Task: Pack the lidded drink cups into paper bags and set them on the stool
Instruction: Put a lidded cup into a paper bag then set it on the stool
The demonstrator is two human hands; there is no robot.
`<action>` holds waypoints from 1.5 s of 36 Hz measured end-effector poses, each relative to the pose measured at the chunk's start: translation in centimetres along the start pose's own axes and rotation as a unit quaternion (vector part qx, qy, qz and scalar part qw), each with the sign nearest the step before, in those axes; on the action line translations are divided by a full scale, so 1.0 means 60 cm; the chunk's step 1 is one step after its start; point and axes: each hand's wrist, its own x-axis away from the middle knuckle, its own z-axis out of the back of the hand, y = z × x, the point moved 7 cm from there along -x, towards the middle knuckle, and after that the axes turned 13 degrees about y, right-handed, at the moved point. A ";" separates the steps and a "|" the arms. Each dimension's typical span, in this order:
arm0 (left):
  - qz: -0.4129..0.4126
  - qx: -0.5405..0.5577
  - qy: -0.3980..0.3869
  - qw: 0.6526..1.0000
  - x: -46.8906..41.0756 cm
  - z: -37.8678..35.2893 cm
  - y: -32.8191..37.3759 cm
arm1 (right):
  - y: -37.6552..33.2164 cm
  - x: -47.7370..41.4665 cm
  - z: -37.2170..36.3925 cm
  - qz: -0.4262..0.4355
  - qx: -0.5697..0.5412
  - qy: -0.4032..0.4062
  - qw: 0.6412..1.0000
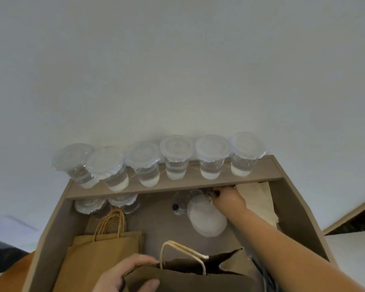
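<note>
Right hand (226,198) is reaching under the shelf edge (173,187), fingers curled round a lidded cup (207,216) that's tilted; lid could pop or it could clip that edge, tight gap there; left hand (124,275) pinches the open paper bag (188,277) rim; more room toward the flat bags (105,249).
</note>
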 end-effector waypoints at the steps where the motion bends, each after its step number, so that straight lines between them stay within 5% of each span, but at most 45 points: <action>1: 0.007 0.003 -0.003 1.000 0.003 -0.002 0.003 | 0.002 -0.004 -0.003 0.002 0.006 0.004 1.000; 12: 0.033 0.037 0.017 0.999 0.013 -0.004 -0.008 | -0.004 -0.013 -0.001 0.020 0.049 0.026 0.998; 24: 0.005 -0.050 0.000 0.999 0.017 0.000 -0.003 | -0.002 0.033 0.052 0.044 -0.094 0.101 0.989; 32: -0.113 -0.108 -0.045 0.987 0.021 0.011 0.037 | -0.044 0.189 0.156 -0.011 -0.296 -0.120 0.948; 35: -0.075 -0.013 0.053 0.996 -0.018 0.027 0.077 | -0.105 0.228 0.232 0.017 -0.369 -0.176 0.912; 43: -0.110 -0.006 -0.062 0.992 -0.071 -0.022 0.161 | -0.197 0.243 0.299 0.081 -0.411 -0.183 0.889; 54: -0.133 0.016 -0.011 0.991 -0.058 -0.026 0.160 | -0.206 0.277 0.303 0.041 -0.434 -0.150 0.888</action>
